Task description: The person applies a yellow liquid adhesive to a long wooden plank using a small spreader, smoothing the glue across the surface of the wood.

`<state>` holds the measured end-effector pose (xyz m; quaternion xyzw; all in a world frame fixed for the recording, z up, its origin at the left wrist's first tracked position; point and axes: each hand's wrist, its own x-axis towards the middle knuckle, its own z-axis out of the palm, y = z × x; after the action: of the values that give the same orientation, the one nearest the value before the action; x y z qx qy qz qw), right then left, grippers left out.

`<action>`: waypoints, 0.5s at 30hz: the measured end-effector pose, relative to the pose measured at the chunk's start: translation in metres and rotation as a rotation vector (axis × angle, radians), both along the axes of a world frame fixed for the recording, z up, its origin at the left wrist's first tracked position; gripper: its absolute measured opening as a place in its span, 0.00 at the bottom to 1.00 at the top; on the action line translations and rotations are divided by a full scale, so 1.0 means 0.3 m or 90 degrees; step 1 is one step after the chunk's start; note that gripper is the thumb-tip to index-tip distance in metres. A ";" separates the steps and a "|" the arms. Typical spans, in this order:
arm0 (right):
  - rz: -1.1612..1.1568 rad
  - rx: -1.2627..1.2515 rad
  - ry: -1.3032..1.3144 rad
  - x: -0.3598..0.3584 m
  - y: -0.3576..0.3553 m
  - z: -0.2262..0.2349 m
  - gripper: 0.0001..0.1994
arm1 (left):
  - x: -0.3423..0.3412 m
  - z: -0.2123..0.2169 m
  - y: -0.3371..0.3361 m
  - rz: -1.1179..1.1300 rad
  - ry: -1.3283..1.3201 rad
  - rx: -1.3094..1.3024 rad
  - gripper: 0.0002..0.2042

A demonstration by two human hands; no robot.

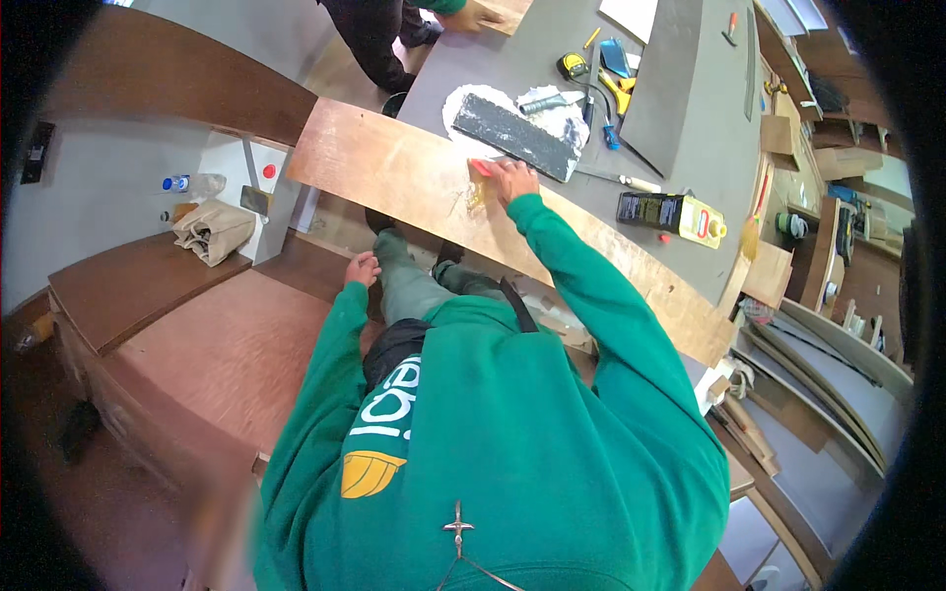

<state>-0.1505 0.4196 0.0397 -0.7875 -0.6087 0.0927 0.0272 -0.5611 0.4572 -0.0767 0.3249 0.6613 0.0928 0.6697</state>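
Right hand [514,180] closed on a small red scraper [480,167], blade edge pressed to the long plywood plank [394,172] beside a yellowish glue smear [474,200]. Left hand [362,268] loosely curled, empty, hanging near the knee, left of and below the plank. Advisable: keep blade flat, strokes short, pressure even. Scraper at fingertips, far-left of the knuckles; grey worktable [493,59] beyond

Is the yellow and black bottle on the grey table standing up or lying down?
Lying down. The bottle rests on its side on the grey table, its cap end pointing right, just beyond the long wooden board.
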 end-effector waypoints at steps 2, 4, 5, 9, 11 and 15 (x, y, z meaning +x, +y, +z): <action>-0.015 -0.002 -0.006 -0.026 0.007 -0.036 0.21 | 0.008 0.020 0.028 -0.003 -0.022 0.011 0.17; -0.006 0.002 -0.014 -0.063 0.006 -0.054 0.19 | 0.005 0.017 0.052 0.020 -0.039 0.006 0.17; 0.015 -0.009 -0.024 -0.098 -0.008 -0.062 0.17 | -0.002 0.019 0.061 0.031 -0.048 0.004 0.17; 0.079 0.005 0.011 -0.278 -0.113 -0.041 0.14 | -0.013 -0.020 0.044 -0.004 -0.014 0.004 0.17; 0.129 -0.028 -0.010 -0.335 -0.185 -0.045 0.16 | -0.009 -0.051 0.030 -0.025 -0.004 0.001 0.18; 0.252 -0.101 0.065 -0.369 -0.271 -0.004 0.19 | -0.066 -0.091 0.000 0.018 -0.063 -0.014 0.17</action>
<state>-0.2611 0.3383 0.0387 -0.6467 -0.7400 0.1835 -0.0225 -0.5808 0.4573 -0.1042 0.3028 0.6332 0.1109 0.7036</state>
